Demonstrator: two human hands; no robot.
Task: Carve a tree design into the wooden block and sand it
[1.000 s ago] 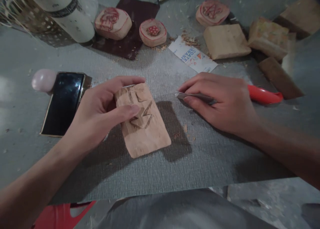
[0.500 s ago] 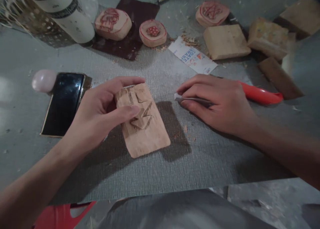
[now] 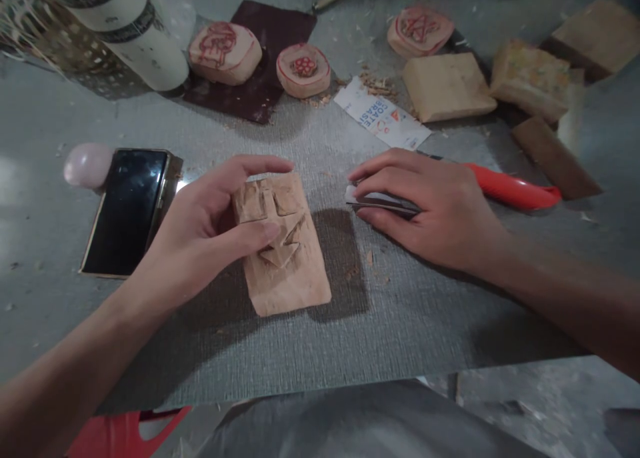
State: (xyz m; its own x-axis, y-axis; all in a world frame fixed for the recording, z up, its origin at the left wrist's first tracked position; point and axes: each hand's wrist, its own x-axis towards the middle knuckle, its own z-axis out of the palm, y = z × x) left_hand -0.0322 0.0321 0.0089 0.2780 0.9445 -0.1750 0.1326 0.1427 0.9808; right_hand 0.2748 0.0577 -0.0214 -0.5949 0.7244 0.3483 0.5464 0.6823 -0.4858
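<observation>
A rectangular wooden block (image 3: pixel 287 288) with a raised arrow-like carving is gripped in my left hand (image 3: pixel 200 225). The thumb presses on the carving, the fingers wrap the far side, and the block's shadow falls on the table. To its right, my right hand (image 3: pixel 425 205) pinches a small folded piece of sandpaper (image 3: pixel 383 203), pale with a dark edge, between thumb and fingers. The hand rests low at the table, apart from the block. Just beyond it lies a tool with a red handle (image 3: pixel 517 188); its other end is mostly hidden behind the hand.
Left of the block lie a phone (image 3: pixel 127 211) and a pink ball (image 3: pixel 89 165). Farther back are a white cup (image 3: pixel 145 51), a dark brown sheet (image 3: pixel 255 105), round carved blocks (image 3: pixel 303 71), a printed sandpaper strip (image 3: pixel 383 115), plain wood blocks (image 3: pixel 447 88) and shavings.
My left hand has tilted the block slightly and shifted its lower end left, showing more of the carving. The sandpaper in my right hand has turned a little, its pale face more visible.
</observation>
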